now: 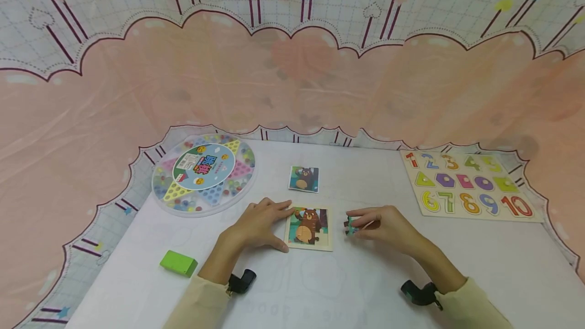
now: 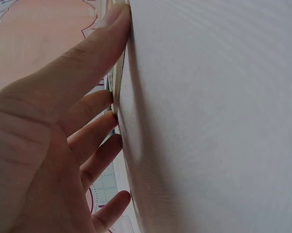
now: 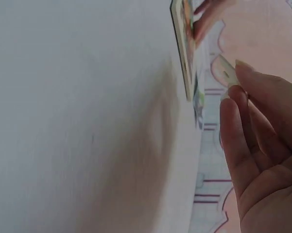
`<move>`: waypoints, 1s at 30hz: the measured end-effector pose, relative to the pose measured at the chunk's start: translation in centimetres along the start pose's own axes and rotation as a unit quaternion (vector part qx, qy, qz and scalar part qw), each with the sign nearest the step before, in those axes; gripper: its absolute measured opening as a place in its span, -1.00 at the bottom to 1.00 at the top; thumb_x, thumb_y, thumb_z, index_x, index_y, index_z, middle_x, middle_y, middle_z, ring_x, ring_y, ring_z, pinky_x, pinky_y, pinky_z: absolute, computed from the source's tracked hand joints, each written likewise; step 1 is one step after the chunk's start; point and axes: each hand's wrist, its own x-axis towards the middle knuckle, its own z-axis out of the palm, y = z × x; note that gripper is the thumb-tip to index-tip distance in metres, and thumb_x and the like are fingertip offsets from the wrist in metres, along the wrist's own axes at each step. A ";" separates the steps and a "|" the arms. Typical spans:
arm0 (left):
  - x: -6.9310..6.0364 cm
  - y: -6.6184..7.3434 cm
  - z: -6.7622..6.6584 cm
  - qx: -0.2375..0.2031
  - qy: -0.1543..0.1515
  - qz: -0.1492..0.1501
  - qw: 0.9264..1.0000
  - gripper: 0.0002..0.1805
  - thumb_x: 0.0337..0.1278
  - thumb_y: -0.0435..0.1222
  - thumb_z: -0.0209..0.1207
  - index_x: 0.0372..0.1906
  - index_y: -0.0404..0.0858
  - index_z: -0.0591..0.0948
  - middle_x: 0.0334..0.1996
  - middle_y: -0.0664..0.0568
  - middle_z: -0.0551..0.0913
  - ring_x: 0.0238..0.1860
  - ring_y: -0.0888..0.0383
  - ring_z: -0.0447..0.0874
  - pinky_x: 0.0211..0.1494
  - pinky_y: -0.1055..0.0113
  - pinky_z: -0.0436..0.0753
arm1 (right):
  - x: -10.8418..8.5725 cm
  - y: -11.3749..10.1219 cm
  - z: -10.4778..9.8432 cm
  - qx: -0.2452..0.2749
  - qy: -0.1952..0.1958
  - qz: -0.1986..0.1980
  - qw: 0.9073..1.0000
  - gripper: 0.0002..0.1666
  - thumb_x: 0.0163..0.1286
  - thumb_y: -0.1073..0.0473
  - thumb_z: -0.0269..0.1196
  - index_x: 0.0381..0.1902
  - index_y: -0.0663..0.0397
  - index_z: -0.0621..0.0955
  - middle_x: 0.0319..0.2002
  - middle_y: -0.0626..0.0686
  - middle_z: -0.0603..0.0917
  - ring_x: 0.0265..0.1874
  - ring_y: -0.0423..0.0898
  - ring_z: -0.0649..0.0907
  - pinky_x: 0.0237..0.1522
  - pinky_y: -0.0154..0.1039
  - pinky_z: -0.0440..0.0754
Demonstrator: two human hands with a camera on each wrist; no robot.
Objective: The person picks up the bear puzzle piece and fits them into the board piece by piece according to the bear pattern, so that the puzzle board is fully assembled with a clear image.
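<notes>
A square wooden jigsaw puzzle [image 1: 308, 230] with a brown bear lies on the table; its lower right corner shows bare wood. My left hand [image 1: 262, 225] rests along its left side, index finger near the upper corner and thumb at the lower one. In the left wrist view, the thumb and fingertips touch the board's thin edge. Just right of the board, my right hand [image 1: 386, 230] pinches a small puzzle piece [image 1: 351, 226] between thumb and fingertips, above the table. The right wrist view shows this piece [image 3: 227, 71] edge-on, its picture hidden.
A bear picture card [image 1: 303, 179] lies behind the board. At the left are a round marble board game [image 1: 203, 174] and a green block [image 1: 179, 263]. A number-and-shape board [image 1: 470, 184] lies at the back right. A patterned cloth [image 1: 292, 85] hangs behind the table.
</notes>
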 end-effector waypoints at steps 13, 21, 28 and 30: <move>0.0 -0.2 -0.1 0.006 -0.003 0.004 1.000 0.03 -0.27 0.08 0.59 0.47 0.05 0.45 0.56 0.19 0.34 0.33 0.08 0.39 0.22 0.08 0.39 | 2.3 -1.2 4.3 0.038 -0.021 0.006 0.999 -0.82 0.16 0.17 0.53 -0.24 0.03 0.84 0.06 0.11 0.78 -0.25 -0.32 0.73 -0.25 -0.46 0.72; 0.1 -0.1 0.0 0.003 0.000 -0.001 1.000 0.02 -0.29 0.09 0.60 0.46 0.05 0.47 0.55 0.20 0.36 0.31 0.10 0.41 0.24 0.09 0.39 | 3.0 -1.9 5.3 0.005 -0.017 -0.009 1.000 -0.81 0.15 0.18 0.54 -0.26 0.06 0.83 0.01 0.08 0.78 -0.34 -0.37 0.66 -0.30 -0.45 0.70; 0.0 0.0 0.0 0.006 0.000 0.000 1.000 0.03 -0.28 0.09 0.60 0.46 0.05 0.47 0.55 0.19 0.36 0.33 0.08 0.41 0.27 0.07 0.40 | 3.3 -2.1 6.0 -0.023 -0.014 -0.002 1.000 -0.81 0.11 0.17 0.56 -0.29 0.08 0.83 -0.05 0.07 0.80 -0.39 -0.39 0.62 -0.35 -0.48 0.65; 0.0 0.0 0.0 0.005 -0.001 0.000 1.000 0.03 -0.28 0.08 0.60 0.46 0.04 0.46 0.55 0.19 0.36 0.32 0.08 0.41 0.27 0.07 0.40 | 3.2 -2.1 6.1 -0.026 -0.011 0.001 1.000 -0.81 0.11 0.17 0.56 -0.29 0.08 0.84 -0.06 0.05 0.79 -0.39 -0.38 0.62 -0.35 -0.48 0.64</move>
